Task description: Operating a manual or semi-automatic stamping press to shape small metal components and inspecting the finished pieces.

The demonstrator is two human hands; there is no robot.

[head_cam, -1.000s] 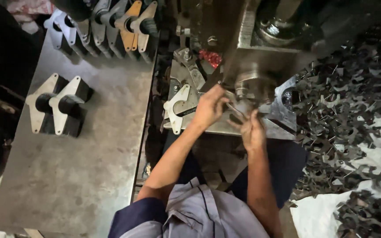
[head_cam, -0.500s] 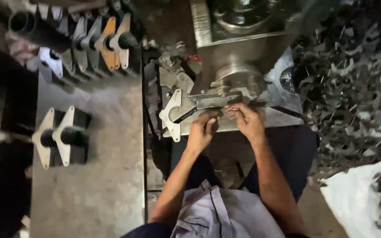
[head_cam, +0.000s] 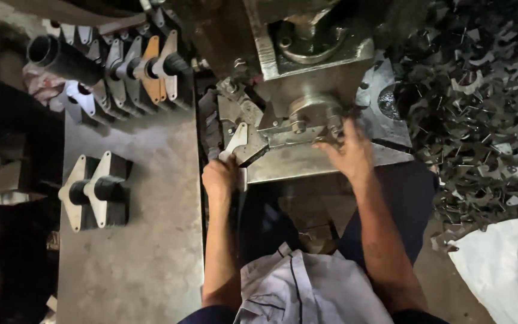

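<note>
Head view: since half a second ago my left hand (head_cam: 222, 179) has slid to the press bed's (head_cam: 307, 165) left front corner, fingers curled on the pale bracket plate (head_cam: 239, 144) there. My right hand (head_cam: 350, 153) has spread, fingertips touching the die (head_cam: 314, 114).

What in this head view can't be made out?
- Right hand: motion-blurred on the press bed; grip unclear.
- Left hand: fingers curl over the bed edge, hiding what they hold.
- Scrap pile: cut off by the right edge.
- Black tube: far end lost in shadow.
</note>
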